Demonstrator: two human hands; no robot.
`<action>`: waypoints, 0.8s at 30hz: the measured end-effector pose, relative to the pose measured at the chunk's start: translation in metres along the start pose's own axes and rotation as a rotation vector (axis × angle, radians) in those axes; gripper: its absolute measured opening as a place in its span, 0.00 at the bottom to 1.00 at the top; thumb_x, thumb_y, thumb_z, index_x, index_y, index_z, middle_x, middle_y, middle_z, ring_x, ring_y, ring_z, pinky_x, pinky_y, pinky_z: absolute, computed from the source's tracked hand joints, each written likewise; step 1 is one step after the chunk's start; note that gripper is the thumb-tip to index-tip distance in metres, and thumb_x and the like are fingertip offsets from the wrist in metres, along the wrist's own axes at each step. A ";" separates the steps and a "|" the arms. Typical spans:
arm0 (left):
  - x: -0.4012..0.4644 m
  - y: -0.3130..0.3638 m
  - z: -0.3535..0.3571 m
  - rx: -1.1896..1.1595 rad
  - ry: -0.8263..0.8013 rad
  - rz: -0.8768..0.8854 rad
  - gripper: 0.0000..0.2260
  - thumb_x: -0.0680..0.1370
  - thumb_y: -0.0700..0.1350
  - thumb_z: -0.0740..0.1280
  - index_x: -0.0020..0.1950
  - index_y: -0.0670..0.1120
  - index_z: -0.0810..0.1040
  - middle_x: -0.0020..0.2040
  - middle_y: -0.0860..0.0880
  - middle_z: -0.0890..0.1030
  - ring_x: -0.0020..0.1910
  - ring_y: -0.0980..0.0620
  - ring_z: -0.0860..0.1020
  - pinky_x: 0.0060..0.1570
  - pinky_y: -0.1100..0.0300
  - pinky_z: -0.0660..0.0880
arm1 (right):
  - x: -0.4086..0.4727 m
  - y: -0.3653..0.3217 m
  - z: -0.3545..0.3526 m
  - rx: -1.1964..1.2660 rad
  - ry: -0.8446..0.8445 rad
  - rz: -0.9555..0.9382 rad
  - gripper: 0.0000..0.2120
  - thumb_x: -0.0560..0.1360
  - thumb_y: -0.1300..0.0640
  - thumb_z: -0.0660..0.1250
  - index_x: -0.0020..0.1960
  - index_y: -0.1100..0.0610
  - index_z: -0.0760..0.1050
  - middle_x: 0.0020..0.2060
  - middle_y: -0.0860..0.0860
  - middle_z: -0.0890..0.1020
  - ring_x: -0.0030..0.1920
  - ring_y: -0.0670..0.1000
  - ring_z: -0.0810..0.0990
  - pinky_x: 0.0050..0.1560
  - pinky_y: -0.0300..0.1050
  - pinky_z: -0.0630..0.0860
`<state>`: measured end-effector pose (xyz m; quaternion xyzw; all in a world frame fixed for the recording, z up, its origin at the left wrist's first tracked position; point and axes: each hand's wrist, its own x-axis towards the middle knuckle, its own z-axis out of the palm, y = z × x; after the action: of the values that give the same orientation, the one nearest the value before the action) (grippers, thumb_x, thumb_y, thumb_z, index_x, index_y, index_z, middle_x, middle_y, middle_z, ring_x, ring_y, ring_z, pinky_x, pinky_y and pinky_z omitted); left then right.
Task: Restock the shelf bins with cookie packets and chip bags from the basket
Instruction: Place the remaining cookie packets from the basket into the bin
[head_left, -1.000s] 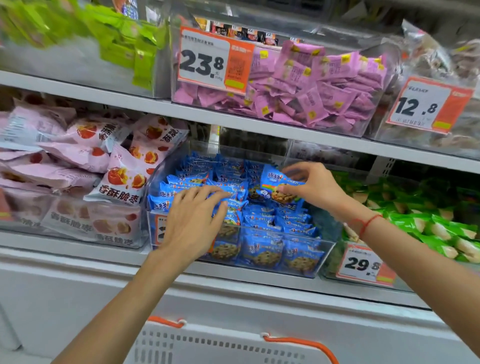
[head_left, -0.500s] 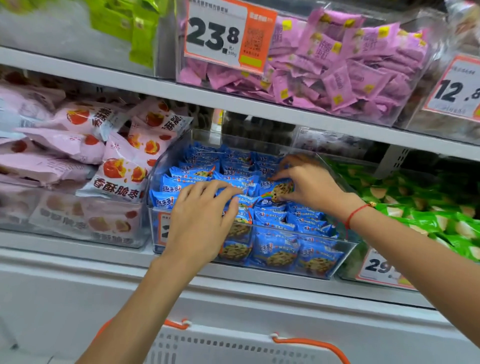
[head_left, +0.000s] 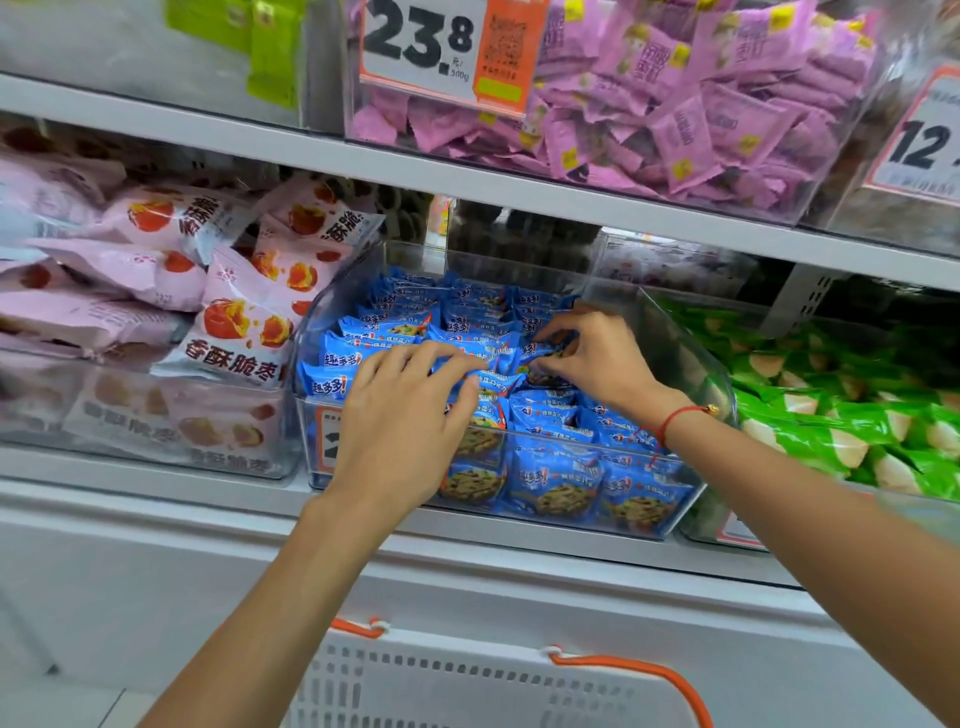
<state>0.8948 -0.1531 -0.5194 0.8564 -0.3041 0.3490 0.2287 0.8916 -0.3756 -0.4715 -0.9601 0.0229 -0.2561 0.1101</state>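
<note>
My left hand (head_left: 402, 415) lies flat on the blue cookie packets (head_left: 553, 483) in the clear bin (head_left: 670, 343), fingers stretched out and pressing on the top layer. My right hand (head_left: 597, 358) has its fingers curled, pinching one cookie packet (head_left: 545, 353) down among the others at the middle of the bin (a red string sits on that wrist). Pink bags (head_left: 234, 332) fill the bin to the left, green packets (head_left: 841, 415) the right. The white basket (head_left: 467, 686) waits below, by the shelf (head_left: 208, 499).
</note>
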 end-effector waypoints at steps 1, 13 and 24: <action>0.000 0.000 0.000 0.000 -0.005 0.000 0.18 0.80 0.54 0.52 0.56 0.56 0.80 0.53 0.57 0.79 0.52 0.51 0.76 0.55 0.59 0.60 | -0.001 -0.001 0.002 -0.010 0.002 0.011 0.14 0.68 0.51 0.77 0.51 0.53 0.82 0.47 0.51 0.82 0.43 0.48 0.78 0.43 0.42 0.75; 0.002 -0.002 -0.001 -0.016 -0.074 0.010 0.22 0.80 0.56 0.46 0.59 0.56 0.78 0.56 0.58 0.78 0.55 0.53 0.74 0.56 0.59 0.60 | -0.020 -0.014 -0.031 0.005 -0.195 0.073 0.28 0.71 0.61 0.70 0.69 0.48 0.70 0.62 0.48 0.78 0.48 0.50 0.82 0.52 0.52 0.79; -0.014 0.017 -0.026 -0.212 0.127 0.077 0.14 0.78 0.53 0.59 0.58 0.51 0.79 0.58 0.54 0.78 0.59 0.51 0.72 0.60 0.57 0.63 | -0.119 -0.051 -0.057 0.338 -0.059 0.055 0.10 0.69 0.60 0.74 0.44 0.47 0.79 0.38 0.45 0.80 0.34 0.42 0.78 0.37 0.31 0.72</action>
<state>0.8631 -0.1439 -0.5099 0.7913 -0.3568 0.3768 0.3233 0.7589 -0.3250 -0.4697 -0.9340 0.0025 -0.2248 0.2776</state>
